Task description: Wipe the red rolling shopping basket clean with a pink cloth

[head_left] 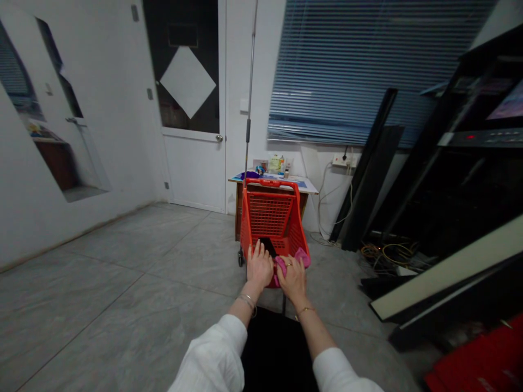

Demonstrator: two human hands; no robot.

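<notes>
An orange plastic shopping cart (269, 218) stands on the grey tiled floor right in front of me. My left hand (259, 267) rests on its near rim, fingers stretched out and touching a dark flat object (267, 246) inside the basket. My right hand (292, 276) lies on the same rim beside it, fingers curled over a pink cloth (302, 256) that drapes over the edge. Both arms wear white sleeves, with bracelets at the wrists.
A small table (307, 188) with bottles and odds and ends stands behind the cart, under a window with blue blinds (368, 65). A white door (192, 163) is at the back left. Dark panels (371, 169), cables (384, 253) and a black rack (469, 163) crowd the right side.
</notes>
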